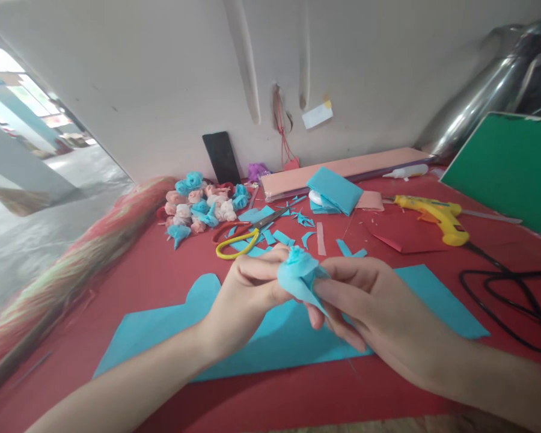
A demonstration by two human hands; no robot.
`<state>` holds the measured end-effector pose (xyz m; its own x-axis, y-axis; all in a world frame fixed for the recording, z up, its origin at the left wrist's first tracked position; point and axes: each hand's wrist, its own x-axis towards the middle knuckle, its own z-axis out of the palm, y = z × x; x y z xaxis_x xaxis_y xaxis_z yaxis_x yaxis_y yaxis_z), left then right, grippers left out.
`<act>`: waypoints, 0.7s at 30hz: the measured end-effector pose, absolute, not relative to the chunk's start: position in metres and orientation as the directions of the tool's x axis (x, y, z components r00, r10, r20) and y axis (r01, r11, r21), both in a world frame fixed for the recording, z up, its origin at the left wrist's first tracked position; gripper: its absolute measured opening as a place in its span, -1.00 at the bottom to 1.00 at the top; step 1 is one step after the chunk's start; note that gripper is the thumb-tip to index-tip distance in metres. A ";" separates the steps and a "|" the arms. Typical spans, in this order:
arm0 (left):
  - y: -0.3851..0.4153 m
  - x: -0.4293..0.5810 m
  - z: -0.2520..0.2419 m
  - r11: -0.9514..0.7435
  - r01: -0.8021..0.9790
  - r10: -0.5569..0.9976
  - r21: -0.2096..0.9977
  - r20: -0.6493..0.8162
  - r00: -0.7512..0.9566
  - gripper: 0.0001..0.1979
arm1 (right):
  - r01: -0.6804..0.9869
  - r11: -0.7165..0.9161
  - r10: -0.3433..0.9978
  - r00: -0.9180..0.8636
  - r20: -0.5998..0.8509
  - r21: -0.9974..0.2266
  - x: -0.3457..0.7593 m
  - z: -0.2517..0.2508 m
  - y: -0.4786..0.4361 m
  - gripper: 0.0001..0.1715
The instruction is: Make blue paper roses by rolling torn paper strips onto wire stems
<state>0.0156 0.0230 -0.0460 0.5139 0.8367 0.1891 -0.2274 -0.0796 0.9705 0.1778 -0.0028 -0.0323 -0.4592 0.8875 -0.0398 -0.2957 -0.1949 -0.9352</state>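
Nearest is the front of the red counter (252,409), with a blue sheet (279,349) lying flat across it, a rounded lobe rising from its far edge on the left. Over the sheet, the left hand (252,282) and right hand (365,294) meet on one blue flower (297,278), which is held up in the middle with its rolled tip pointing upward. The left fingers are closed on its left side; the right thumb and fingers pinch a petal on its right, and the lower right fingers hang loosely bent beneath. To the right of the hands a black cord (480,254) loops over the counter, and a fringed bundle (94,258) runs along the left edge.

Just beyond the flower lie blue scraps (283,238) and a pale pink strip (321,239). Scissors (258,230), with one yellow and one red handle loop, rest among the scraps, blades pointing away to the right. Right of these, a yellow glue gun (448,219) lies on its side near a piece of red paper (401,234). To the left is a heap (201,207) of blue, pink, white and red flowers.

Farther back, a folded blue packet (336,187) sits in front of a long pink pack (288,183), with a white tube (410,172) near its right end. A dark slab (222,157) leans on the pale wall (162,90); a green board (509,174) stands at the right, before a shiny metal vessel (473,102).
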 end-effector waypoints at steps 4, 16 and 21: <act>0.023 0.016 -0.046 -0.068 -0.209 0.843 0.975 0.169 0.511 -0.76 | -0.252 -0.189 0.911 -0.406 -0.074 -0.949 0.176 -0.030 -0.005 -0.72; 0.020 0.018 -0.052 -0.112 -0.215 0.860 0.970 0.203 0.468 -0.88 | -0.077 0.060 0.973 -0.218 0.076 -0.995 0.175 -0.030 -0.012 -0.82; 0.019 0.019 -0.051 -0.122 -0.238 0.864 0.963 0.221 0.451 -0.90 | -0.051 0.043 0.976 -0.213 0.053 -0.998 0.174 -0.032 -0.014 -0.84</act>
<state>0.0192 0.0193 -0.0507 0.4515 0.8644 0.2214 -0.2383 -0.1223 0.9635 0.1742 -0.0143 -0.0320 -0.2133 0.9755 0.0533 -0.0511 0.0433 -0.9978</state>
